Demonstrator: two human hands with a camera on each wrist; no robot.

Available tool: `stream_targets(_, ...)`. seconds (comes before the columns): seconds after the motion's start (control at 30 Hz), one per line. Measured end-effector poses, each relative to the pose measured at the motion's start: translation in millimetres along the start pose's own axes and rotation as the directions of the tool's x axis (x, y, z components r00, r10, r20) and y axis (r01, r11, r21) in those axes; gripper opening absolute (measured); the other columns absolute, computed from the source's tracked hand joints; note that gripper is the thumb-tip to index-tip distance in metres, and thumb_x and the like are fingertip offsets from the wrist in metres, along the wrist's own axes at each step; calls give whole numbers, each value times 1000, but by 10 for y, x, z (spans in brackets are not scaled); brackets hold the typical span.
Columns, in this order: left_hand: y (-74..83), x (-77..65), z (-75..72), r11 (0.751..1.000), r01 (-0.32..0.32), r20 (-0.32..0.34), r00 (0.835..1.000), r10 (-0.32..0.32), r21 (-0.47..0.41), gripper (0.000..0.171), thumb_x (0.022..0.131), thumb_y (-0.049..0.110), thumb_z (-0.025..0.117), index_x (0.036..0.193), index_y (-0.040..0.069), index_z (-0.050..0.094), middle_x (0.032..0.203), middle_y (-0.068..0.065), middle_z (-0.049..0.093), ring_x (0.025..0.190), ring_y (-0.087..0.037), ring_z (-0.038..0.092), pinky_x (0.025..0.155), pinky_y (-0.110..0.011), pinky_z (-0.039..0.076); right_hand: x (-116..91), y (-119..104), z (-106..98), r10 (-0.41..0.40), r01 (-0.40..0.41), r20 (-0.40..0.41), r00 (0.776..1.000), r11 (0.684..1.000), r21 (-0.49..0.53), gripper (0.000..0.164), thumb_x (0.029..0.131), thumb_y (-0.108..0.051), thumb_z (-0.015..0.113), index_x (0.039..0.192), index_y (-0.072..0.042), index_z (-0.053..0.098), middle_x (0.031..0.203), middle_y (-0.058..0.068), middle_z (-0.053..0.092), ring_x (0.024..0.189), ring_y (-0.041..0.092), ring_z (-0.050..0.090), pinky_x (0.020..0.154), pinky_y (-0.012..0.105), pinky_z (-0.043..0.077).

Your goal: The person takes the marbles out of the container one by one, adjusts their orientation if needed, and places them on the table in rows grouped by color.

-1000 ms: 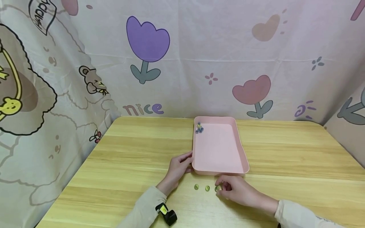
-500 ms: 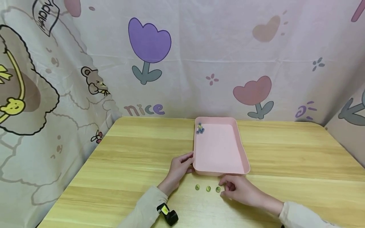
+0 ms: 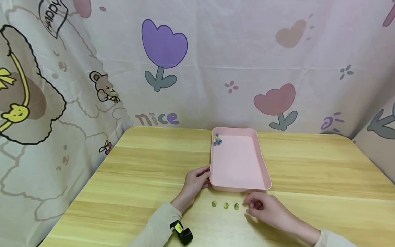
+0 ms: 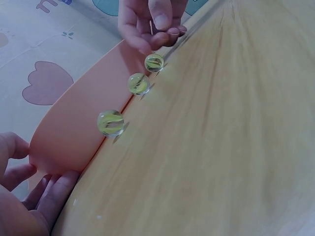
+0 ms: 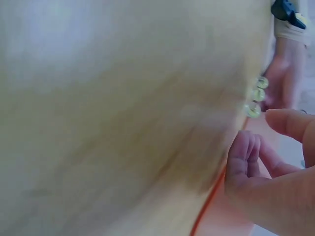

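Three clear glass marbles with yellow-green swirls lie in a row on the wooden table before the pink tray: a left marble (image 3: pixel 214 203), a middle marble (image 3: pixel 226 205) and a right marble (image 3: pixel 236 206). My left hand (image 3: pixel 192 185) holds the tray (image 3: pixel 240 189) at its near left corner, its fingers against the outer wall in the left wrist view. Just right of the right marble is my right hand (image 3: pixel 270 209), thumb and fingers loosely bent and apart, with nothing between them. Inside the tray's far left corner sits a small cluster of blue and yellowish marbles (image 3: pixel 217 140).
The wooden table (image 3: pixel 148 164) reaches back to a patterned cloth (image 3: pixel 210 41) hanging behind it. Another stretch of cloth hangs along the left side. A black strap device (image 3: pixel 182 232) is worn on the left wrist.
My right hand has let go of the right marble and drawn back to the right. The left hand stays at the tray corner. The head view has shifted slightly.
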State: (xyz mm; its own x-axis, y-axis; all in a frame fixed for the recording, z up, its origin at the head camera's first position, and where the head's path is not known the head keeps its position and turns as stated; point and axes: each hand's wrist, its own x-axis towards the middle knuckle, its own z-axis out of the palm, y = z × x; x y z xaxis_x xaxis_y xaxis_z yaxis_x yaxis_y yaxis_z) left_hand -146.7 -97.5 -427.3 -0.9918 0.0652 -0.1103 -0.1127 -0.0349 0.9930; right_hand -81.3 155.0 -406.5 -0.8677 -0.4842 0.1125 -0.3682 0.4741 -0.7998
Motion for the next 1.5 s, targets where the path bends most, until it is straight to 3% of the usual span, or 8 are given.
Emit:
stream_targets(0.17,12,3,5,1000,-8,4,1000,8,-10,38,95,12,60,131,0,58,125,-20,60,82,-16,64,72,-31,59,-37,-68,-84,36,-38,-86,996,999,-23,18,82,-2,72,99,-1,67,83,-3,59,73,3,53,62,21,53)
stream_targets(0.33,6,-2,13,1000,-1,11,1000,1,-14,39,95,11,60,132,-1,57,126,-21,59,82,-16,64,72,-31,59,-60,-128,-146,20,-26,-152,988,999,-38,17,82,0,72,99,0,69,81,-5,59,73,3,53,62,21,53)
stream_targets(0.53,6,7,5,1000,-1,5,1000,1,-9,39,95,11,60,132,-1,57,126,-21,59,83,-16,65,73,-31,59,-16,-170,-199,-7,-5,-188,982,998,-63,16,83,-2,72,98,-1,68,80,-7,59,71,3,52,60,21,51)
stream_targets(0.77,-22,-1,-8,1000,15,10,1000,-15,-10,39,95,10,60,132,-2,57,126,-22,59,84,-18,66,74,-31,59,19,-175,-148,22,-29,-191,981,999,-34,18,85,-3,71,102,0,67,81,-5,59,71,3,53,60,21,51)
stream_targets(0.97,-9,6,0,1000,-8,12,1000,8,-12,39,95,11,60,132,-1,57,127,-22,59,87,-21,66,74,-32,59,49,-207,-127,39,-57,-277,960,997,-60,19,84,-3,72,102,-2,69,80,-7,59,70,4,53,61,22,51)
stream_targets(1.23,21,7,-9,1000,6,-1,1000,-6,5,38,95,13,61,131,2,59,126,-19,60,83,-16,65,72,-30,59,108,-253,-232,60,-103,-321,945,987,-120,18,85,-3,71,102,-1,69,77,-6,57,66,5,51,57,21,47)
stream_targets(1.5,23,22,4,1000,15,-1,1000,-15,-4,39,94,12,61,132,1,58,128,-20,58,82,-16,65,73,-32,59,316,-230,-375,88,-147,-335,938,977,-153,18,87,-6,68,103,2,68,76,-2,57,65,10,50,55,22,43)
